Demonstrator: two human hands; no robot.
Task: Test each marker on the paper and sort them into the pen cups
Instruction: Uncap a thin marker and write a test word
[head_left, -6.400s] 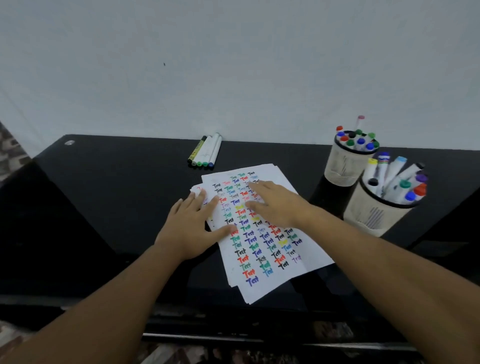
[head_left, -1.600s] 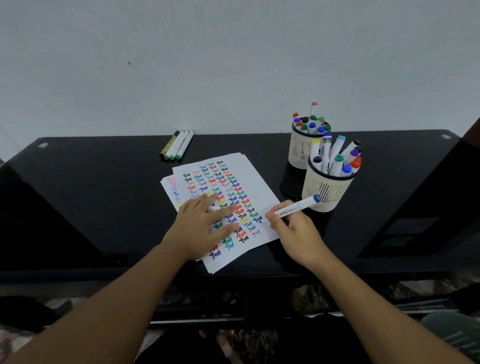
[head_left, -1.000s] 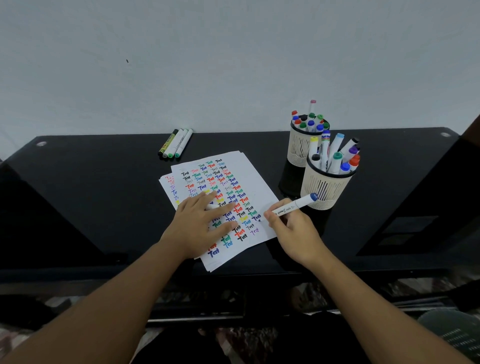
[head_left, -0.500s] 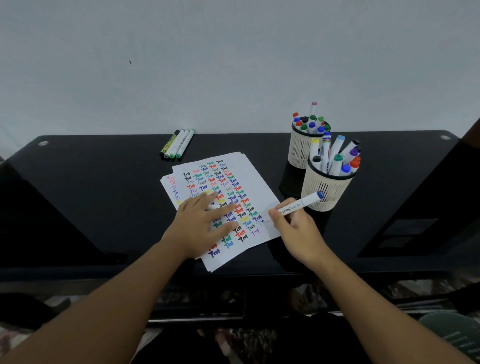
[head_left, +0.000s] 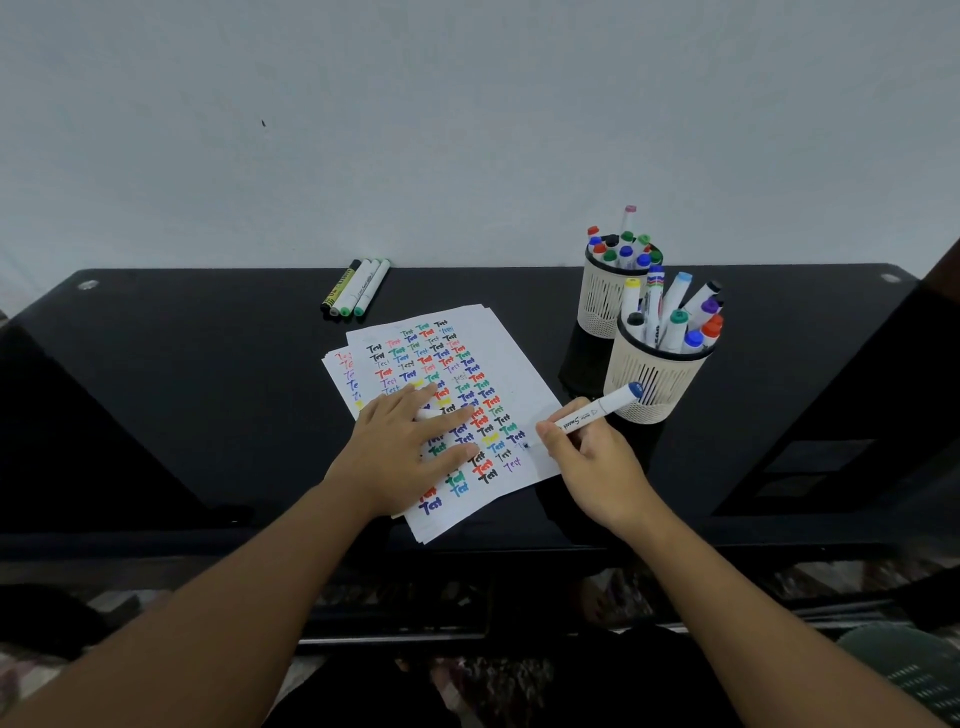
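My right hand (head_left: 597, 462) pinches a white marker (head_left: 597, 413) in a writing grip, fingers curled round the barrel, its tip down on the paper (head_left: 524, 384) near the right edge and its blue end pointing up towards the near cup (head_left: 652, 382). A small dark mark sits right at the tip, beside the last rows of "Test" words, so I judge I am in the middle of testing this marker and have only just begun its word. My left hand (head_left: 402, 449) lies flat on the paper with fingers straight and spread, pressing the sheets down; a small white thing shows between its fingers, perhaps the cap, though I cannot tell.

The paper is a small stack, the top sheet filled with coloured "Test" words in columns, lying on the black table (head_left: 182, 374). The near cup stands just beside the paper's right edge, close to my right hand, full of capped markers. The far cup (head_left: 605, 299) stands behind it, touching or nearly so, also full. Three markers (head_left: 358, 288) lie together at the table's back edge, well apart from the cups, and look untested.

Next, I think, I finish the word, judge how the ink lays down, cap the marker and drop it into the fitting cup. Both cups are crowded, so the drop calls for a gap.
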